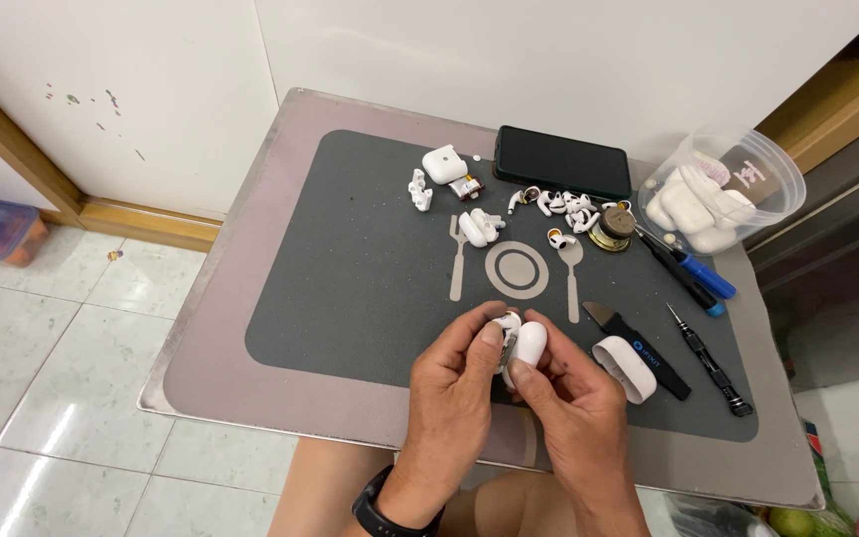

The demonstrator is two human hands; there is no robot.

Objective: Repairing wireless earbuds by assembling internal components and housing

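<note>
Both my hands meet over the near edge of a dark grey mat (350,278). My left hand (454,383) and my right hand (574,403) together pinch a small white earbud-case part (527,344) with a metal piece showing at its left side. A white case shell (623,368) lies just right of my right hand. Further back lie several white earbuds (567,207) and a small white case (444,163).
A black pry tool (638,348), a black screwdriver (708,360) and a blue-handled tool (698,273) lie at the right. A black phone (561,161) sits at the back, a clear tub (723,189) of white cases at the back right. The small table (211,338) stands on tiled floor.
</note>
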